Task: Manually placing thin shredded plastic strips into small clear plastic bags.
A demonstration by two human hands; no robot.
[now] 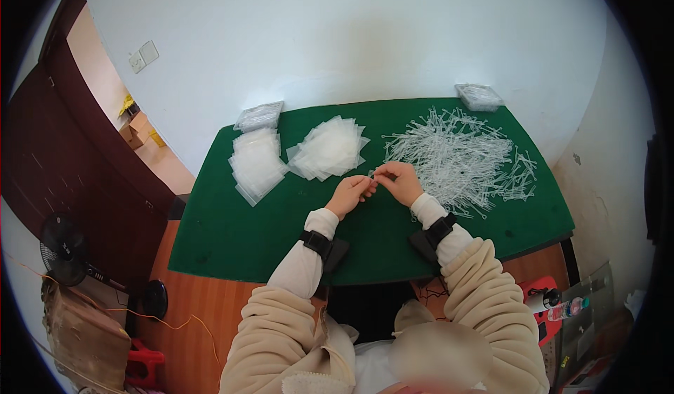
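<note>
Over the middle of the green table, my left hand and my right hand meet with their fingertips almost touching. Each one is closed in a pinch. Something small and clear shows between the fingertips, too tiny to name. Just right of my right hand spreads a large heap of thin clear plastic sticks with ring-shaped ends. Beyond my left hand lies a fanned pile of translucent plastic bags. A second fanned row of bags is farther left.
A packed clear bundle sits at the table's back left corner, another bundle at the back right. White wall borders the far edge. On the floor are a black fan at left and a red stool with bottles at right.
</note>
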